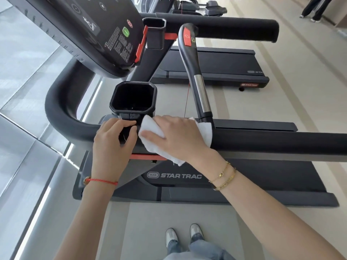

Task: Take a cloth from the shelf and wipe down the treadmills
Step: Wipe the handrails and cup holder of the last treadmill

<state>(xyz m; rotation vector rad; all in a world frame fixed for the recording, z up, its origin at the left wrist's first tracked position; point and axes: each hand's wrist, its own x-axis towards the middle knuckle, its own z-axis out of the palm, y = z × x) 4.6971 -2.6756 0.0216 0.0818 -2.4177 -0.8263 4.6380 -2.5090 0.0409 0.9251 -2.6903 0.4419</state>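
A pale gym floor (187, 212) runs under a row of dark treadmills, with bright glazing along the 9 o'clock side and a second treadmill (216, 66) up at 1 o'clock. A person's legs stand far off at 1 o'clock, near the frame's corner.

The nearest treadmill (174, 176) fills the middle of the view, seen from its side, and the person's own shoes show at 6 o'clock. The white cloth (152, 129) is already off the shelf and lies draped over the padded side handrail (272, 142), just at 3 o'clock of the square cup holder (133, 97). The right hand (174, 136) lies on top of the cloth with fingers fairly straight, pressing it onto the rail rather than clenching it. The left hand (112, 139) sits at 9 o'clock of the cloth, its fingers curled on the dark bracket under the cup holder, apparently steadying.

I judge the wiping step to be in hand, at the junction of rail and console (84, 29). The next move likely calls for sliding the cloth along the rail toward 3 o'clock, keeping flat pressure, then working around the upright grip bar (193, 61) and the cup holder's rim, and avoiding the red stop button (186, 37).
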